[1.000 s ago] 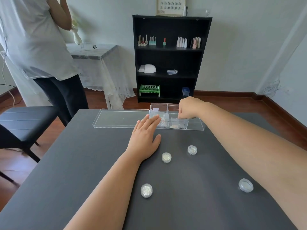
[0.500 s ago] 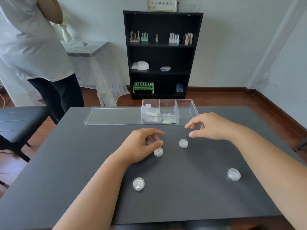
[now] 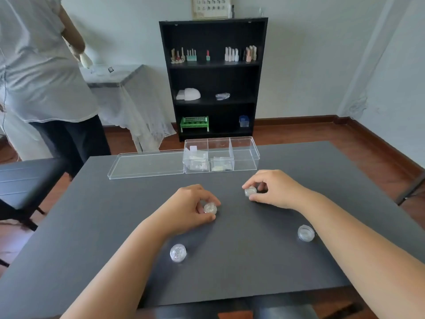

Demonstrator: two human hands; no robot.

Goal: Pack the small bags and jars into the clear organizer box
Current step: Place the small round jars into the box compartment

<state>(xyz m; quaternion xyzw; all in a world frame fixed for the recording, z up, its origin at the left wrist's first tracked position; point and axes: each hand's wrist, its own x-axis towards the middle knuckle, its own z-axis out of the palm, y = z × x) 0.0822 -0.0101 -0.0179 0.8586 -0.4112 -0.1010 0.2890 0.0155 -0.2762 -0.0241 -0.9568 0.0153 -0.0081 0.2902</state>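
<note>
- Sitting flat at far left of the dark table, the clear lid is off and touches the organizer box on its left side.
- Near-left jar sits loose on table, untouched, close to left forearm.
- Left hand is curled over a small jar, thumb and fingertips pinched round its rim; jar looks to be on the table, not lifted yet.
- Box sits at far table edge, three compartments: left one holds small bags, middle one holds more bags, right one looks empty.
- Right hand is closed the same way on a second small jar, fingers wrapping the sides; can't tell if it's off the surface.
- Near-right jar lies loose just beside right forearm, untouched.
- Progress, my read: bags seem done, no loose bags on table; no jars visible in the box.
- Left to do: four jars total, two gripped now, two more to fetch; the right compartment is the likely spot.
- Lid closing probably comes last.
</note>
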